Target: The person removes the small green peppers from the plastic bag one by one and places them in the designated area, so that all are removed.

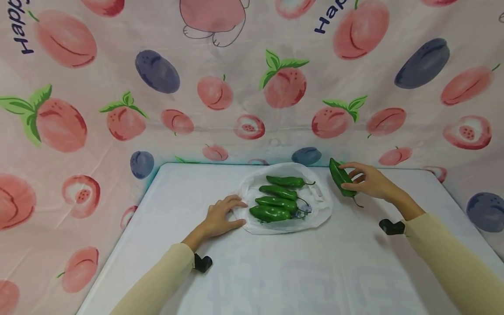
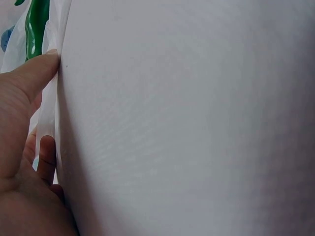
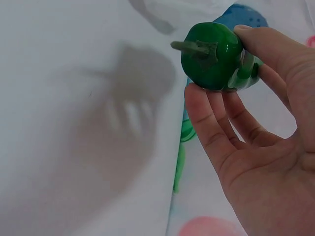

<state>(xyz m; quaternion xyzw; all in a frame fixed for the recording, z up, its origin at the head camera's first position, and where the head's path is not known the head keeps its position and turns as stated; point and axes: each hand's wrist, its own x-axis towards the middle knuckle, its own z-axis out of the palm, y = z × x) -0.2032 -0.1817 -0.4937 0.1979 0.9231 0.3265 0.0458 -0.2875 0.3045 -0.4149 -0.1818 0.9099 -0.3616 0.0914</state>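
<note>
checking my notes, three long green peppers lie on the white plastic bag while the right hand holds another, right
Not three: the head view shows four long green peppers on the white plastic bag; the right hand holds another pepper.

In the head view we read two pieces of dark lettering on the peach-patterned cloth (image 1: 240, 57). At the upper left, one word (image 1: 19, 30) runs upward and shows "Happ" before the frame's edge cuts it; right of centre, a slanting second word (image 1: 330, 16) shows "Hap", likewise cut. We cannot make out the faint pale marks (image 1: 307, 278) on the bench (image 1: 393, 275).
</note>
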